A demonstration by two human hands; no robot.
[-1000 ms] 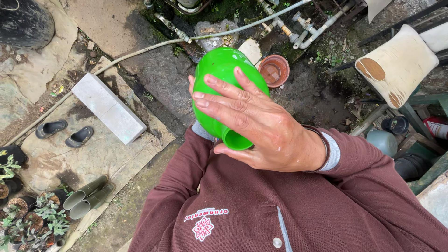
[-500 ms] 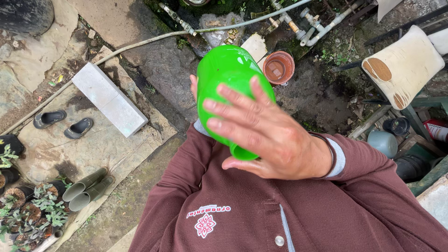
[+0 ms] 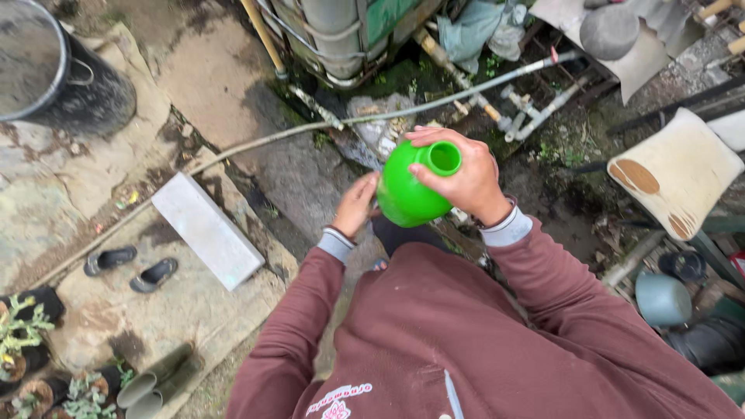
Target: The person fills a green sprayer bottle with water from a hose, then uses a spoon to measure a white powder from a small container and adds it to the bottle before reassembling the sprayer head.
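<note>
A bright green plastic jug [image 3: 407,194] with a round open mouth [image 3: 444,157] is held in front of my chest. My right hand [image 3: 466,182] wraps around its neck and upper body from the right. My left hand [image 3: 355,203] rests against the jug's lower left side, fingers together. Both arms are in maroon sleeves with grey cuffs. The jug's mouth faces up towards the camera.
A dark bucket [image 3: 62,74] stands at top left. A grey concrete block [image 3: 206,239] lies on stone paving, with dark sandals [image 3: 130,268] beside it. Hose and white pipes [image 3: 497,97] run across the back. A worn white seat [image 3: 675,174] is at right, potted plants [image 3: 31,349] at lower left.
The jug was raised close to the camera with my right hand spread over it. It has dropped lower and away, mouth up, and my left hand has come onto its side.
</note>
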